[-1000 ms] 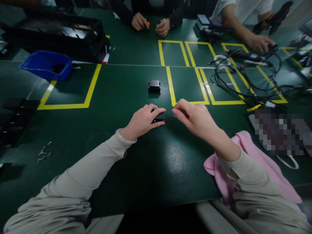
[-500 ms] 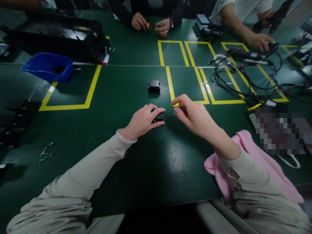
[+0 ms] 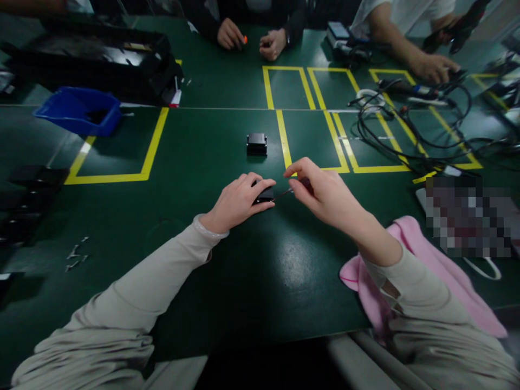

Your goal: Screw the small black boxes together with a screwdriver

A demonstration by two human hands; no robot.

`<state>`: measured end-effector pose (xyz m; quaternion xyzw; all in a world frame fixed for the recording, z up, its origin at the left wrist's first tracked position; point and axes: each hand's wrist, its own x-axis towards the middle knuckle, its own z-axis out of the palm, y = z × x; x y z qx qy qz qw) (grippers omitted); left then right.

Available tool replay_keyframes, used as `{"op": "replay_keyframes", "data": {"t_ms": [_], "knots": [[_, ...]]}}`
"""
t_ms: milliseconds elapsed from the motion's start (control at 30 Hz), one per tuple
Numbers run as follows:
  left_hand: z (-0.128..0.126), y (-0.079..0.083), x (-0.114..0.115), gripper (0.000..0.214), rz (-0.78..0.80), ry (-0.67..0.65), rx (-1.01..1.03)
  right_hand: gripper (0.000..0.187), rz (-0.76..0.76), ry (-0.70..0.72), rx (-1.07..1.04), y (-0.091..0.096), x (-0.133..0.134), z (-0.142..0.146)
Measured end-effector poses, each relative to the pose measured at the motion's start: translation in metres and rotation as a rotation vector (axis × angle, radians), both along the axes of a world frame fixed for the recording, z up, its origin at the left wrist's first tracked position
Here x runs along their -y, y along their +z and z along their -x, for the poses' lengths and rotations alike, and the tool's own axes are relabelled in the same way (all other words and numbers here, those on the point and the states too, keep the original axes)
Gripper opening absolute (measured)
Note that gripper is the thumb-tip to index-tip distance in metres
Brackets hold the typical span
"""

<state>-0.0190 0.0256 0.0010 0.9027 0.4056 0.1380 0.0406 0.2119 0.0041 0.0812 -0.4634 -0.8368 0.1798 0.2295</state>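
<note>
Near the middle of the green table, my left hand (image 3: 240,201) grips a small black block-shaped part (image 3: 265,195) between thumb and fingers, holding it on the tabletop. My right hand (image 3: 320,194) is closed around a screwdriver (image 3: 289,190), whose handle is mostly hidden in the palm. Its thin metal shaft points left at the right side of the black part; whether the tip touches cannot be made out. Beyond my hands stands a second, similar black part (image 3: 257,144) with small silvery pins at its sides.
Loose screws (image 3: 74,253) lie at left, near stacked black parts (image 3: 28,200). A blue bin (image 3: 81,111) and a long black tray (image 3: 158,70) stand far left. Cables (image 3: 410,127) tangle at right, above a pink cloth (image 3: 430,271). Co-workers' hands (image 3: 273,44) rest across the table.
My hands and the black part stay almost in place. The co-worker's hands across the table have shifted slightly.
</note>
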Motion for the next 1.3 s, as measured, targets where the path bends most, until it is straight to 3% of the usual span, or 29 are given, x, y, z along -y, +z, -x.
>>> {"op": "replay_keyframes", "data": {"t_ms": [1300], "knots": [[0.0013,-0.001,-0.0003,0.051,-0.009,-0.004,0.007,0.018,0.003,-0.02,0.036,0.0008,-0.0001,-0.0001]]}}
